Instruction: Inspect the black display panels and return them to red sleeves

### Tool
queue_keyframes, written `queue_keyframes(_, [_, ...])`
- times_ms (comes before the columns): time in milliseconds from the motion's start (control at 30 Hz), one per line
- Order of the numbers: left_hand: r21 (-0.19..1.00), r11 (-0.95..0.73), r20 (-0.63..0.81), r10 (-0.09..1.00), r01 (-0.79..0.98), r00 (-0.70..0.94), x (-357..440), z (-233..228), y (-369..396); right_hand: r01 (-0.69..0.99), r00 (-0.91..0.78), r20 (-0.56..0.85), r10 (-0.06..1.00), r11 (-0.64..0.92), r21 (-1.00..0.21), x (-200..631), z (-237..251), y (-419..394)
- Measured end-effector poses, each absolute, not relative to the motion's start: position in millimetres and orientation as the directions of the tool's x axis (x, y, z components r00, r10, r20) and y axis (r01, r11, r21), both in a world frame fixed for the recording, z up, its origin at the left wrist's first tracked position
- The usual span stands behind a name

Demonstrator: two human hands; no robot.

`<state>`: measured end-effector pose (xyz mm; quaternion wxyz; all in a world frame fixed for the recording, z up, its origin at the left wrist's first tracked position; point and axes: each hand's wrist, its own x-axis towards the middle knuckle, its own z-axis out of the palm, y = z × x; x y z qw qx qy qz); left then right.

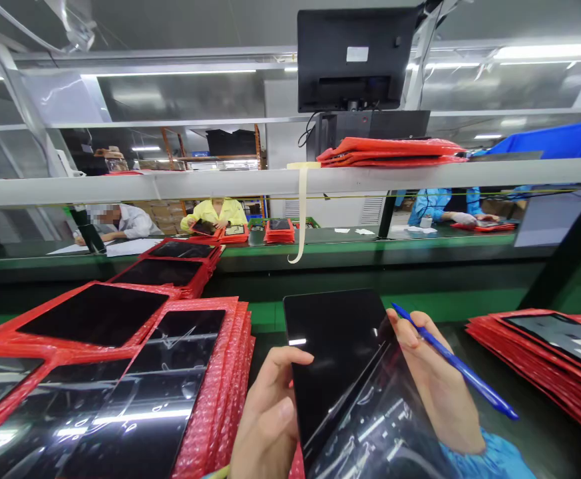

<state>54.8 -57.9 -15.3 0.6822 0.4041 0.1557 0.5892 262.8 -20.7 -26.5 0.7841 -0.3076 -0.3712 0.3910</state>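
1. Fingers [290,362] of the left hand [265,419] are curling around the left edge of a black tablet [340,359], the thumb pressing onto the dark glass while the rest are wrapping behind it.
2. Across from it, the right hand [437,386] is gripping the tablet's right edge, and it is also pinching a blue pen [457,366] that is sticking out to the right and pointing up-left over the fingers.
3. Both hands are clasping the tablet between them, holding it tilted up toward the camera above the dark green workbench [265,316], with ceiling lights reflecting in its screen.
4. Just left of the left hand, a stack of red bubble-wrap pouches [215,379] is lying on the bench, each pouch carrying a dark tablet, and more such stacks are running back along the left side.
5. To the right, well apart from the hands, another stack of red pouches [534,359] is sitting on the bench.
6. Overhead, a black monitor [357,56] is standing on a grey shelf [210,183], showing its back, beside folded red pouches.
7. Beyond the bench, other people in yellow, white and blue coats are working at a further line.
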Motion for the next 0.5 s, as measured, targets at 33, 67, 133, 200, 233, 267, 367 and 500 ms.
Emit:
queue_keyframes(33, [0.724,0.006,0.251,0.929,-0.69,0.272,55.0,-13.5,-58.8,-0.416,0.417,0.321,0.85,0.493,-0.764,264.2,-27.8,-19.9])
queue_keyframes(67, [0.714,0.024,0.244,0.928,-0.7,0.281,55.1,-11.9,-59.6,-0.444,0.423,0.296,0.857,0.48,-0.757,265.5,-29.2,-18.9])
queue_keyframes(133, [0.701,0.055,0.233,0.925,-0.711,0.3,55.1,-9.5,-60.6,-0.481,0.46,0.23,0.857,0.459,-0.747,268.1,-31.5,-16.4])
queue_keyframes(200, [0.692,0.073,0.225,0.924,-0.719,0.31,55.1,-8.7,-60.6,-0.5,0.495,0.175,0.851,0.444,-0.744,270.7,-32.5,-13.6])
queue_keyframes(233, [0.688,0.074,0.223,0.925,-0.722,0.307,55.2,-8.8,-60.3,-0.512,0.495,0.161,0.854,0.436,-0.74,271.9,-32.5,-12.2])
queue_keyframes(267, [0.684,0.073,0.221,0.927,-0.726,0.301,55.3,-9.2,-59.7,-0.528,0.477,0.158,0.865,0.425,-0.736,273.1,-32.2,-10.9])
queue_keyframes(367, [0.676,0.07,0.213,0.935,-0.734,0.285,56.0,-11.0,-57.6,-0.575,0.4,0.175,0.9,0.395,-0.717,276.2,-31.1,-8.1])
queue_keyframes(500, [0.683,0.089,0.187,0.938,-0.725,0.292,55.8,-12.6,-54.9,-0.602,0.359,0.15,0.921,0.351,-0.717,279.0,-31.7,-5.3])
